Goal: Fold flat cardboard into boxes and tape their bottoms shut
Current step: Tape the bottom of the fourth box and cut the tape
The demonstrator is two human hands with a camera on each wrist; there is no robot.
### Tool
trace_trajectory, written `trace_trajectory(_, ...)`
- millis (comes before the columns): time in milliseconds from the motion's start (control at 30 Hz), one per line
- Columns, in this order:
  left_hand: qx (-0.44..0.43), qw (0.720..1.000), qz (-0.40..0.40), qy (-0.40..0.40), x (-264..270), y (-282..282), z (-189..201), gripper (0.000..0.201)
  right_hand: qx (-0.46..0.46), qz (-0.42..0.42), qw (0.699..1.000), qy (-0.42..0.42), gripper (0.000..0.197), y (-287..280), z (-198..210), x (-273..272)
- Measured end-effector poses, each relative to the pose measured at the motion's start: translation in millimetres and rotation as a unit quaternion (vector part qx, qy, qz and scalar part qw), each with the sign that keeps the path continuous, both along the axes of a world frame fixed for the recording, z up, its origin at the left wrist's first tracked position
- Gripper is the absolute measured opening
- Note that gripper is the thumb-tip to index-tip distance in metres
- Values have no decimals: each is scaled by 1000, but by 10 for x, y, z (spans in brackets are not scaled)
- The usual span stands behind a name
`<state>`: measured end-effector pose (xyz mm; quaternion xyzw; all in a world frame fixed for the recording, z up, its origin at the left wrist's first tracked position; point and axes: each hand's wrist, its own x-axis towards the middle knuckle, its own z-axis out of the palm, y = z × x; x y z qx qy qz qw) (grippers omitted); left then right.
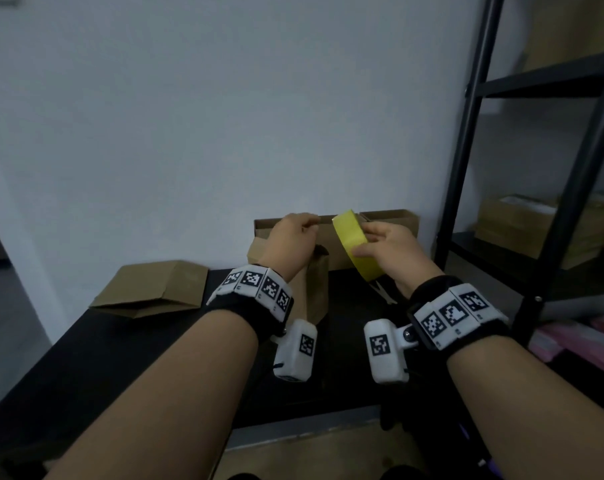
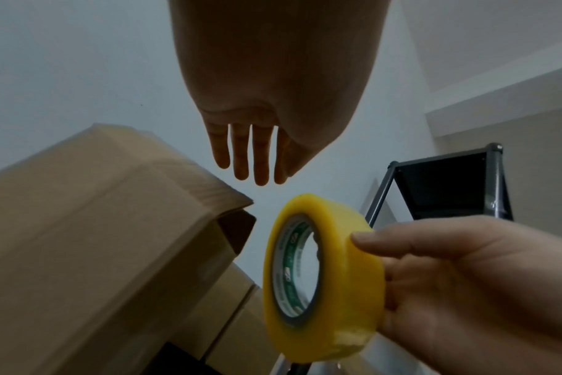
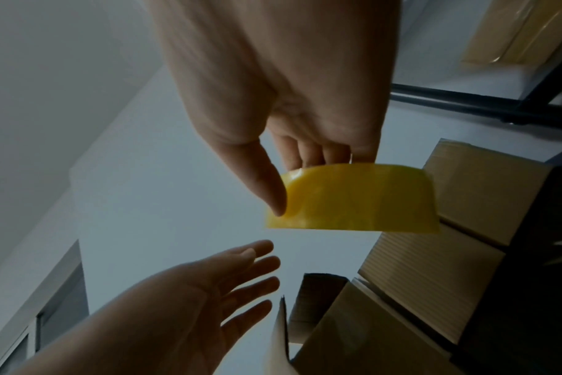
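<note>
My right hand (image 1: 370, 245) grips a yellow roll of packing tape (image 1: 352, 245) above the black table (image 1: 120, 358), thumb on its outer face (image 3: 278, 203) and fingers behind. The roll (image 2: 324, 279) has a green-printed core. My left hand (image 1: 305, 225) hovers just left of the roll with fingers straight (image 2: 250, 162) and holds nothing. Below the left hand stands a brown cardboard box (image 1: 316, 282), partly folded, its flap open (image 2: 81, 253). In the right wrist view the left hand (image 3: 215, 286) is spread beneath the tape (image 3: 353, 200).
A flattened cardboard piece (image 1: 151, 289) lies on the table's left end. More cardboard (image 1: 392, 220) leans on the white wall behind. A black metal shelf rack (image 1: 467, 168) holding boxes (image 1: 522, 226) stands to the right. Pink packets (image 1: 577, 337) lie low on the right.
</note>
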<state>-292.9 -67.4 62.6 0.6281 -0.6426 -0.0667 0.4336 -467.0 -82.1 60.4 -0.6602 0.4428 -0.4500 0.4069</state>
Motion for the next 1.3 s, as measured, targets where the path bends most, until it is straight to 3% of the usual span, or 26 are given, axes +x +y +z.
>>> trace_trajectory(200, 10, 989, -56, 136, -156, -51, 67, 32, -17, 7, 1000, -18, 56, 17, -12, 0)
trace_trajectory(333, 3, 988, -51, 147, -195, -63, 24, 35, -19, 5, 1000, -13, 56, -6, -42, -4)
trace_trajectory(733, 10, 973, -90, 213, -275, -40, -4, 7, -15, 4, 999, -49, 54, -63, -92, 30)
trace_trajectory(767, 9, 972, -85, 217, -280, -42, 0, 12, -16, 2, 998, -52, 54, -67, -92, 32)
trace_trajectory(867, 22, 969, -61, 239, -288, -56, 19, 67, -22, -4, 998, -53, 49, -73, -87, 15)
trace_trajectory(933, 27, 963, -66, 260, -300, -57, 32, 81, -23, -2, 998, -53, 48, -72, -90, -1)
trace_trajectory(1167, 31, 933, -102, 343, -359, -73, 63, 71, -28, 24, 998, -44, 67, -46, -95, -46)
trace_trajectory(1300, 37, 939, -94, 330, -368, -93, 37, 52, -30, 25, 997, -61, 68, -87, -133, -40)
